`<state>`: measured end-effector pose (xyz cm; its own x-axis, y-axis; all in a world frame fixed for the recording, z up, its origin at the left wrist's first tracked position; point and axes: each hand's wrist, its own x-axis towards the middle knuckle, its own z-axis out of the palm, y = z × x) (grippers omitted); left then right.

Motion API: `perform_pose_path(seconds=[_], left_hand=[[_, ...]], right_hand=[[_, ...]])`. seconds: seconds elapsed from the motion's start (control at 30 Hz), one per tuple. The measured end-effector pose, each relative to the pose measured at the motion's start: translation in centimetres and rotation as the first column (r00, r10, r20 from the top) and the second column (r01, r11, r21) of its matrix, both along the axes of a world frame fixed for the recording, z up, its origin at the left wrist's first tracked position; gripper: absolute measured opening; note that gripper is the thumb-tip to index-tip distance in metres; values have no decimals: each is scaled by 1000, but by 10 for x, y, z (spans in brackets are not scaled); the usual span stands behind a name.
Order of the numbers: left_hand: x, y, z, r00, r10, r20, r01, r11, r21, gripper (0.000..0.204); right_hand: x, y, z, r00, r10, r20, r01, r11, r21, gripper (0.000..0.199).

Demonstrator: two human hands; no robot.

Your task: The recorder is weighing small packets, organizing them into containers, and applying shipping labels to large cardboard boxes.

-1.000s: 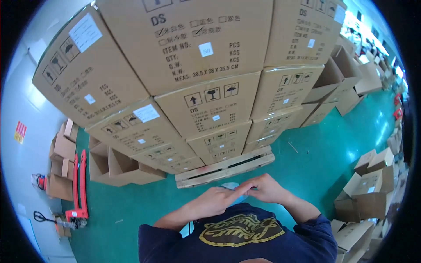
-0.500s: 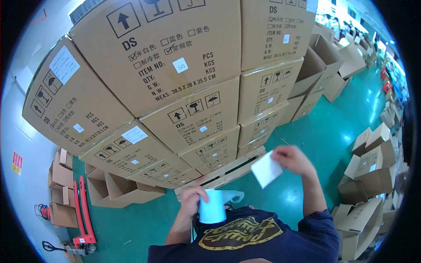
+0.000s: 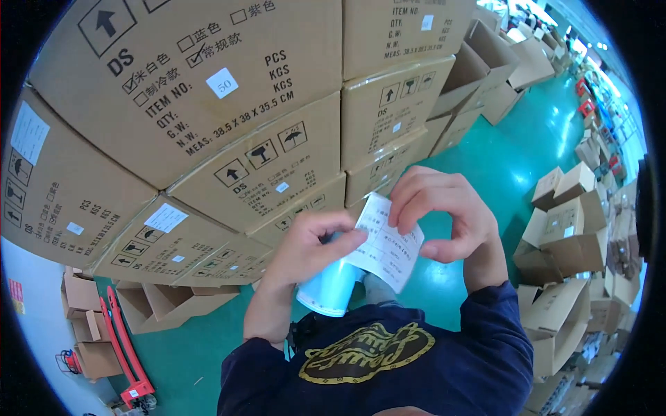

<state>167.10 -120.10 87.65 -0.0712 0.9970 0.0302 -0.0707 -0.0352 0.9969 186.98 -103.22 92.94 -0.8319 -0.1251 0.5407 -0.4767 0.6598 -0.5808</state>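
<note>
My left hand [image 3: 305, 246] is closed, with its thumb and index finger at the left edge of a white printed label [image 3: 390, 253]. Below that hand is a light-blue roll [image 3: 327, 288], like a roll of labels, held against the palm; the grip on it is partly hidden. My right hand [image 3: 454, 215] is curved over the label's upper right side. Its fingertips touch the sheet, while the thumb stands apart beside the right edge. In front of both hands rises a stack of taped brown cartons [image 3: 263, 149] with small white stickers.
Open empty cartons stand on the right [image 3: 562, 229] and behind the stack [image 3: 479, 55]. Another open carton [image 3: 163, 305] is at the left, near a red pallet jack [image 3: 125, 347]. The floor [image 3: 201, 360] is green. A white wall [image 3: 35, 347] bounds the left side.
Both hands have risen and come together. The label, held in the right hand alone before, now meets the left thumb and shows its printed face. My view has moved closer to the stack.
</note>
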Motion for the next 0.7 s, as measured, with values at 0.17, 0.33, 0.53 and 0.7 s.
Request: perform_pose_path(seconds=[0.17, 0.33, 0.53, 0.7], left_hand=[[11, 32, 15, 820, 453, -350, -311, 866, 392, 13], [14, 84, 40, 654, 657, -375, -379, 713, 589, 8], [2, 103, 85, 384, 817, -430, -573, 577, 582, 16], [-30, 111, 136, 448, 837, -315, -675, 547, 495, 24]], right_hand=[[-25, 8, -2, 906, -397, -149, 181, 681, -710, 51], [-42, 62, 9, 921, -388, -32, 255, 664, -703, 33], [-76, 107, 59, 741, -600, -302, 444, 775, -450, 22], [-125, 131, 152, 722, -525, -451, 318, 830, -458, 26]])
